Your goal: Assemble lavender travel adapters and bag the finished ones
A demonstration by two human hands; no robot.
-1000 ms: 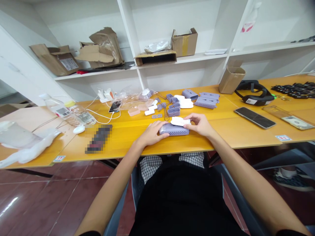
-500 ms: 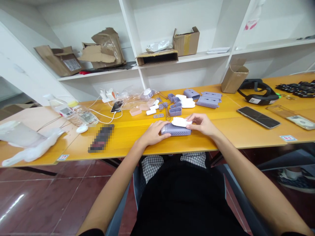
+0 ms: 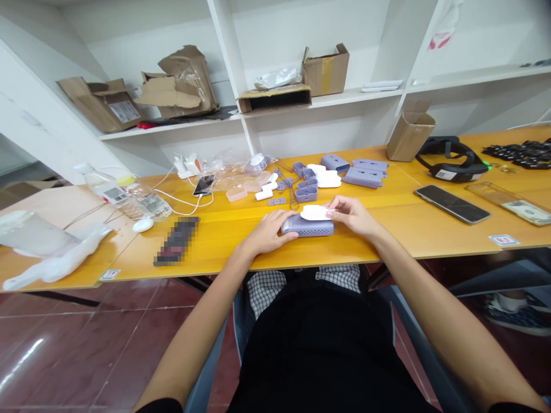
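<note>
A purple plastic housing with rows of small holes (image 3: 316,229) lies on the table near its front edge. My left hand (image 3: 271,232) is wrapped round its left end, thumb along the front side. My right hand (image 3: 350,215) pinches the right end of a flat white plastic piece (image 3: 313,213), which sits over the top of the housing. Whether the white piece rests on the housing or is just above it I cannot tell. Behind them stand small purple cups (image 3: 306,193), and a flat grey strip with holes (image 3: 276,202) lies to their left.
More purple housings (image 3: 365,174) and white pieces (image 3: 328,178) lie farther back. A dark phone (image 3: 451,205) and a black headset (image 3: 458,166) are to the right. At left are a pixelated dark object (image 3: 177,241), a charging phone (image 3: 204,184) and plastic bottles (image 3: 105,186).
The white piece has turned slightly and lies a little more level over the housing, my right hand shifting with it. My left hand keeps its place on the housing.
</note>
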